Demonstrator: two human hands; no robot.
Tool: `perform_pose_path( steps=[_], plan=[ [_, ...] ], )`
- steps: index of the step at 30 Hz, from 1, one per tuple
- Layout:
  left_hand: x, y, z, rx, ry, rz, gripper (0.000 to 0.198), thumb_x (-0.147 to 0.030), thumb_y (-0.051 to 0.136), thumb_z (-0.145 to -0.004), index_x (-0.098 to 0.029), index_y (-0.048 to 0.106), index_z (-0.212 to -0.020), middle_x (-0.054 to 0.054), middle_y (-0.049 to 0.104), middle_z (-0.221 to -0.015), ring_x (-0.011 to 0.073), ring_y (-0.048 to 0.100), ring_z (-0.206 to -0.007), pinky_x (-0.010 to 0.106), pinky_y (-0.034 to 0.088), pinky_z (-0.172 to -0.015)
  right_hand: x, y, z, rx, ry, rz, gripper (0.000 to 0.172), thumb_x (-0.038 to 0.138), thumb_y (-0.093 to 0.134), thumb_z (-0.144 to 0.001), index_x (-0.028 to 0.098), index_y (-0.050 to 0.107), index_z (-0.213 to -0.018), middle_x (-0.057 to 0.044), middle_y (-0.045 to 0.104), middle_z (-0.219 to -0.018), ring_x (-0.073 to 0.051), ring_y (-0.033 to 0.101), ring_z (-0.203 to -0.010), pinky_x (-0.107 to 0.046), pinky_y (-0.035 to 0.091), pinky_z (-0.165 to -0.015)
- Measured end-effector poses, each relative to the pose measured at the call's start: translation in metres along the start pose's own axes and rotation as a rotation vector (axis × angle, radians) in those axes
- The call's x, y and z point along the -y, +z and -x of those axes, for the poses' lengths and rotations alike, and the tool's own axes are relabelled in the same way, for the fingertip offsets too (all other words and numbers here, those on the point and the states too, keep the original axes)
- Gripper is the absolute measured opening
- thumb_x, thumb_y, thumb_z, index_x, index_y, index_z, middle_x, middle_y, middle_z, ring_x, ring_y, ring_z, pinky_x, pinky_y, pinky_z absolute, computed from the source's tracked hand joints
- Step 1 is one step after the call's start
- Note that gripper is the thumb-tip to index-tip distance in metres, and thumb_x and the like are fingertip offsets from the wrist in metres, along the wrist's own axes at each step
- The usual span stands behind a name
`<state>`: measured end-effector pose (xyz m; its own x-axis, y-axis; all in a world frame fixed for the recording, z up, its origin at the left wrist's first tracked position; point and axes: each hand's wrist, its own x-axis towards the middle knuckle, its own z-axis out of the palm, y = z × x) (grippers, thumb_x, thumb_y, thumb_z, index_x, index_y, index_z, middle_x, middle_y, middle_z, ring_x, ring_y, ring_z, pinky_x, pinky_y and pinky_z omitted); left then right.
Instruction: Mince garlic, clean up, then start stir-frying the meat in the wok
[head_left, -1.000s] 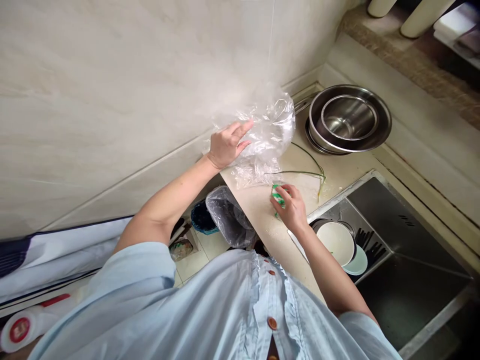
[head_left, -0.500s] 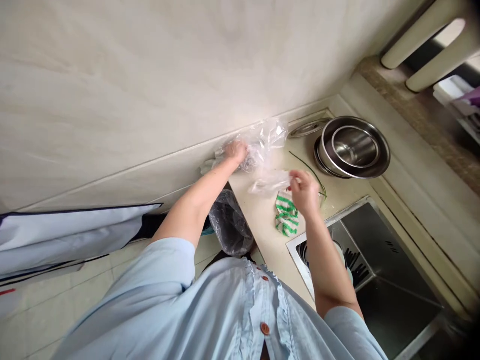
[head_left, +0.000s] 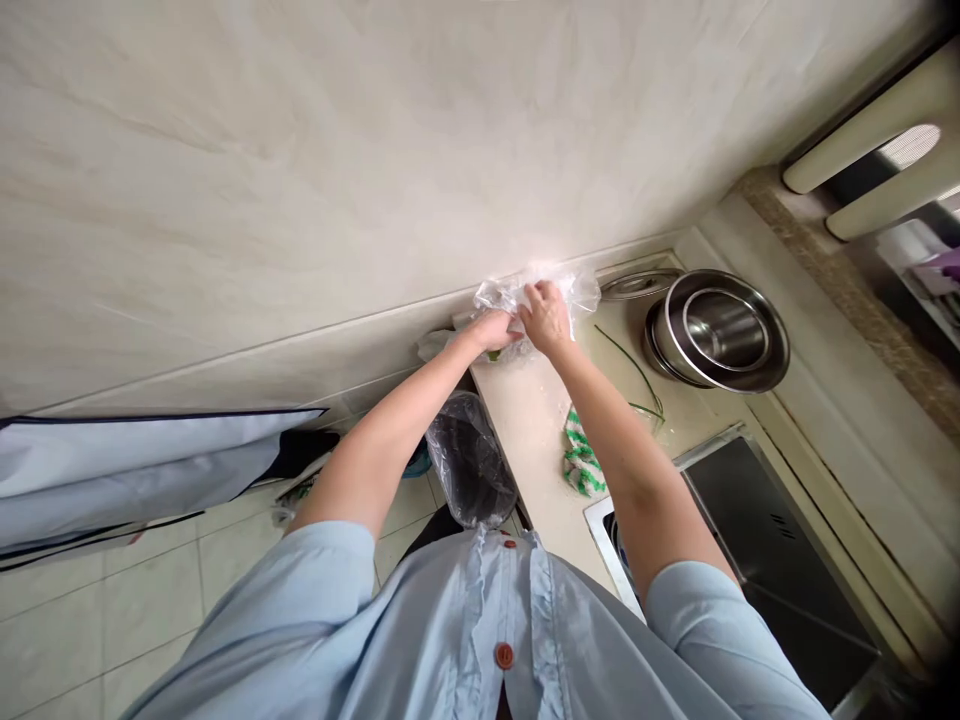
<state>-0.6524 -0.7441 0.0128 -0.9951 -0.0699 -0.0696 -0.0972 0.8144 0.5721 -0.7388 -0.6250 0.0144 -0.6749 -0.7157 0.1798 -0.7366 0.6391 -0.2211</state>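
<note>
Both my hands meet at the far end of the beige counter (head_left: 536,420), against the wall. My left hand (head_left: 495,328) and my right hand (head_left: 546,315) are closed on a crumpled clear plastic bag (head_left: 574,292), bunching it together. A bit of green shows under the bag near my left hand. A green-and-white striped cloth (head_left: 579,458) lies on the counter beside my right forearm, let go. A thin green stalk (head_left: 637,370) lies on the counter to the right of the hands.
Nested steel bowls (head_left: 716,330) stand at the counter's far right, with a flat steel lid (head_left: 637,285) behind them. A dark sink (head_left: 787,540) is at the right. A bin lined with a plastic bag (head_left: 472,460) stands on the tiled floor left of the counter.
My right hand has let go of the striped cloth and moved up to the bag. My left hand lowered the bag to the counter, and both hands now bunch it.
</note>
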Motion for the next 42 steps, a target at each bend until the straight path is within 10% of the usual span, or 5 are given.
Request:
perform_pose_path(
  steps=[7, 15, 23, 29, 42],
  plan=[
    [-0.005, -0.029, 0.059, -0.234, 0.321, -0.102, 0.029, -0.018, 0.059, -0.086, -0.023, 0.071, -0.112, 0.009, 0.064, -0.129, 0.0251, 0.061, -0.116, 0.039, 0.048, -0.101, 0.002, 0.019, -0.003, 0.378, 0.044, 0.095, 0.034, 0.011, 0.041, -0.092, 0.008, 0.066, -0.115, -0.022, 0.063, -0.118, -0.028, 0.054, -0.110, -0.042, 0.044, -0.093],
    [-0.025, 0.001, 0.040, -0.517, 0.181, -0.084, 0.023, -0.022, 0.051, -0.092, -0.023, 0.071, -0.103, 0.009, 0.069, -0.104, 0.0236, 0.063, -0.097, 0.038, 0.051, -0.090, -0.005, -0.063, 0.074, -0.076, 0.225, 0.027, 0.034, 0.016, 0.032, -0.097, 0.019, 0.060, -0.118, -0.009, 0.060, -0.115, -0.020, 0.060, -0.094, -0.034, 0.046, -0.082],
    [-0.131, 0.089, 0.037, -0.100, 0.608, -0.048, 0.023, -0.020, 0.051, -0.093, -0.021, 0.073, -0.098, 0.009, 0.070, -0.093, 0.0238, 0.061, -0.091, 0.038, 0.053, -0.079, -0.152, -0.038, 0.243, -0.245, 0.987, -0.085, 0.014, 0.025, 0.060, -0.083, 0.012, 0.059, -0.079, -0.010, 0.055, -0.074, -0.017, 0.051, -0.068, -0.032, 0.043, -0.066],
    [-0.183, 0.131, 0.020, -0.120, 0.784, -0.070, 0.045, -0.013, 0.038, -0.096, -0.028, 0.057, -0.134, 0.009, 0.059, -0.135, 0.0229, 0.050, -0.128, 0.046, 0.037, -0.110, -0.139, -0.069, 0.240, -0.293, 0.561, -0.246, 0.015, 0.028, 0.054, -0.086, 0.018, 0.063, -0.079, -0.003, 0.054, -0.070, -0.016, 0.051, -0.066, -0.034, 0.047, -0.069],
    [-0.104, -0.035, 0.013, -0.574, 0.224, -0.002, 0.044, -0.034, 0.021, -0.104, -0.030, 0.057, -0.128, 0.004, 0.069, -0.100, 0.0168, 0.066, -0.091, 0.032, 0.051, -0.086, -0.032, 0.004, 0.275, 0.088, 0.321, -0.053, 0.031, 0.026, 0.049, -0.094, 0.023, 0.067, -0.120, -0.016, 0.056, -0.125, -0.030, 0.047, -0.112, -0.044, 0.044, -0.090]
  ],
)
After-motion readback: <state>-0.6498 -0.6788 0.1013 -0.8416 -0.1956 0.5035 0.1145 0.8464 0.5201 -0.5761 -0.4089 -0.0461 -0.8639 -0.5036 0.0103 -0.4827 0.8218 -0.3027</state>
